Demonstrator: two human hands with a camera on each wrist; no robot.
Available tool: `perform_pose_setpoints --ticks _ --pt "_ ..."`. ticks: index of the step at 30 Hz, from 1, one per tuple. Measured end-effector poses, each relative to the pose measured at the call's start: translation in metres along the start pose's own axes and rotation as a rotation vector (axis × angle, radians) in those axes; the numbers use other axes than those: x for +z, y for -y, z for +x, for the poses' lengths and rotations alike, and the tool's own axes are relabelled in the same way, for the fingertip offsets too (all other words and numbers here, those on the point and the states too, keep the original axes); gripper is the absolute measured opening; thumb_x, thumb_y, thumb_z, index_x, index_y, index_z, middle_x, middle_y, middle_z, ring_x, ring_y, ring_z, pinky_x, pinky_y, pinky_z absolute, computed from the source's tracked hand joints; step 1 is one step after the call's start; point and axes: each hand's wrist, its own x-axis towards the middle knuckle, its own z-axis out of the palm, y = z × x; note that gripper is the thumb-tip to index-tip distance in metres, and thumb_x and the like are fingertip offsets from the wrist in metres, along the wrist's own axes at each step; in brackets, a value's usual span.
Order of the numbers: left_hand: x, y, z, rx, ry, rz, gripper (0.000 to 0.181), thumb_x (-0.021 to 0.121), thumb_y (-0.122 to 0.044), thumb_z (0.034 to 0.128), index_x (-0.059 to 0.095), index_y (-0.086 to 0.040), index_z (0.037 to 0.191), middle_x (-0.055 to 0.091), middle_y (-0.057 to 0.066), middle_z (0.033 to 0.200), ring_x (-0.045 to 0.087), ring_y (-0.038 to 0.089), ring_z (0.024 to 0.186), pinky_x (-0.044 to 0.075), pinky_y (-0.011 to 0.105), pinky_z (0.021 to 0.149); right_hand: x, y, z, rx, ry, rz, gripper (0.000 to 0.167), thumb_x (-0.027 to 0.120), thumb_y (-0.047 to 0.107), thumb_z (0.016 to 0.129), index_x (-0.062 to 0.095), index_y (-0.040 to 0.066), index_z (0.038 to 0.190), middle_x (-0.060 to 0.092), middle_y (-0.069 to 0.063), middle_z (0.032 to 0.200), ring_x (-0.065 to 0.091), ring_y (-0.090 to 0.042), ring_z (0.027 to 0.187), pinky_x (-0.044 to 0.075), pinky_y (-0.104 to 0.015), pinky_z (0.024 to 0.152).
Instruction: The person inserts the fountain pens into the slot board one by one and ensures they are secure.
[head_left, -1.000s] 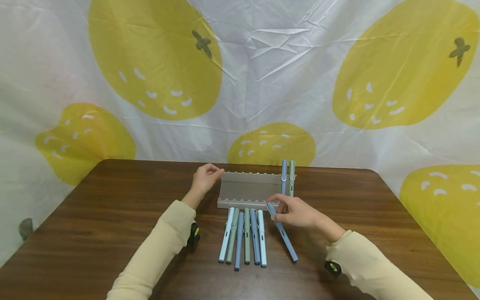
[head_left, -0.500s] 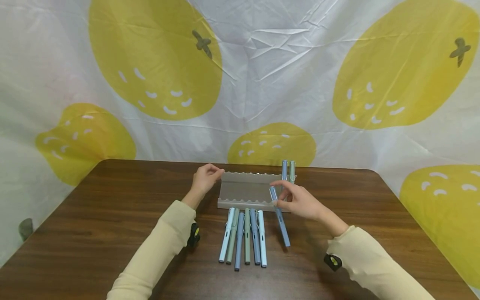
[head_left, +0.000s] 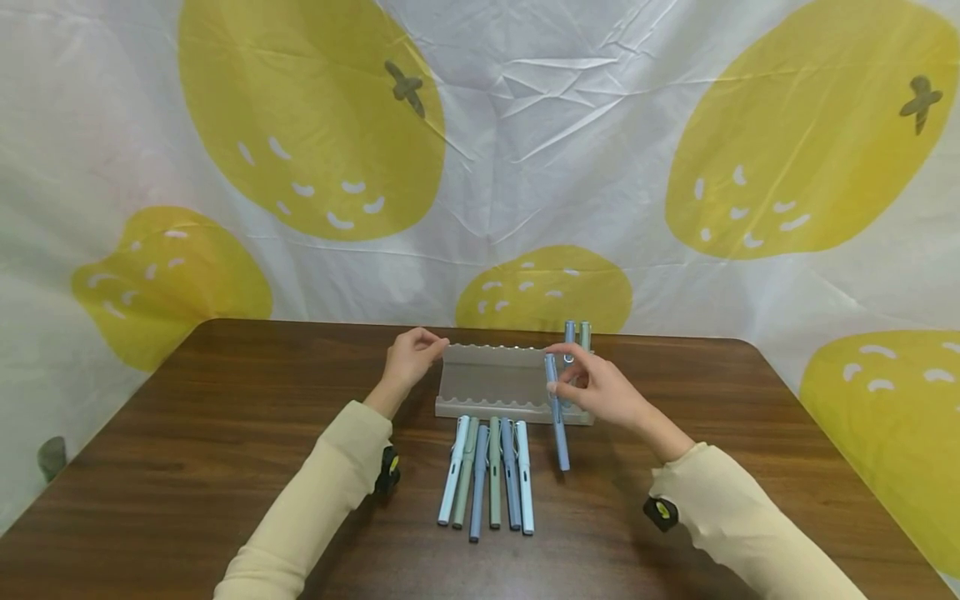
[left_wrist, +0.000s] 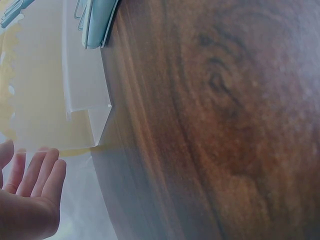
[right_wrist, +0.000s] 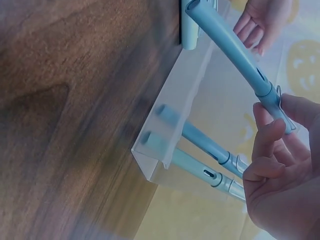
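Observation:
My right hand (head_left: 606,393) pinches a blue fountain pen (head_left: 558,427) near its clip end, the far end slanting down toward me. In the right wrist view, thumb and fingers grip the cap of this pen (right_wrist: 232,52) above the clear rack. At the left end of the clear pen rack (head_left: 491,410), my left hand (head_left: 408,360) holds the back corner between thumb and finger. The left wrist view shows that hand's fingers (left_wrist: 44,177) fairly straight beside the rack. A blue pen (right_wrist: 207,143) and a green pen (right_wrist: 192,166) sit in the rack's right-end notches.
Several light blue, green and blue pens (head_left: 494,479) lie side by side before the rack on the brown wooden table (head_left: 247,417). A white curtain (head_left: 510,183) with yellow fruit prints hangs behind the table.
My right hand has lifted the blue pen off the table and carried it up and away from me toward the rack, turning it more upright in view. The left hand has stayed put.

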Motion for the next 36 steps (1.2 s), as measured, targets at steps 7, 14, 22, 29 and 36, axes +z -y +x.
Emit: perform_pose_setpoints --ticks 7,14,22,29,36 --pt "0.001 0.000 0.000 -0.002 0.002 -0.002 0.023 0.062 -0.025 0.0834 0.061 -0.002 0.089 0.064 0.011 0.089 0.060 0.022 0.082 0.048 0.034 0.071 -0.004 0.000 0.003 0.000 -0.046 -0.009 0.046 0.061 0.017 0.084 0.043 0.014 0.127 0.061 -0.001 0.080 0.055 -0.024 0.063 0.043 -0.033 0.053" --pt "0.000 0.000 0.000 -0.015 0.014 -0.013 0.024 0.062 -0.026 0.0835 0.060 -0.003 0.090 0.063 0.010 0.091 0.060 0.024 0.085 0.047 0.035 0.073 -0.007 -0.004 0.008 0.017 -0.088 -0.050 0.047 0.062 0.019 0.084 0.043 0.016 0.126 0.062 0.000 0.080 0.055 -0.015 0.063 0.043 -0.032 0.054" --pt "0.000 0.000 0.000 -0.014 0.010 -0.007 0.023 0.061 -0.025 0.0838 0.061 -0.003 0.090 0.063 0.010 0.091 0.059 0.022 0.083 0.047 0.034 0.072 -0.010 -0.008 0.015 0.010 -0.151 -0.072 0.047 0.063 0.018 0.083 0.044 0.015 0.126 0.062 -0.004 0.081 0.054 -0.016 0.061 0.042 -0.032 0.053" --pt "0.000 0.001 0.001 -0.010 0.007 -0.007 0.023 0.062 -0.025 0.0836 0.061 -0.003 0.089 0.064 0.010 0.090 0.060 0.022 0.083 0.047 0.034 0.072 -0.012 -0.008 0.020 -0.045 -0.213 -0.090 0.046 0.064 0.012 0.081 0.045 0.011 0.124 0.063 -0.005 0.079 0.052 -0.015 0.057 0.041 -0.031 0.052" --pt "0.000 0.001 0.000 -0.015 0.009 0.004 0.023 0.061 -0.025 0.0840 0.061 -0.003 0.090 0.064 0.011 0.091 0.059 0.021 0.083 0.047 0.035 0.072 -0.013 -0.005 0.024 -0.041 -0.234 -0.086 0.046 0.063 0.015 0.083 0.044 0.015 0.125 0.063 -0.004 0.080 0.052 -0.015 0.056 0.041 -0.032 0.050"
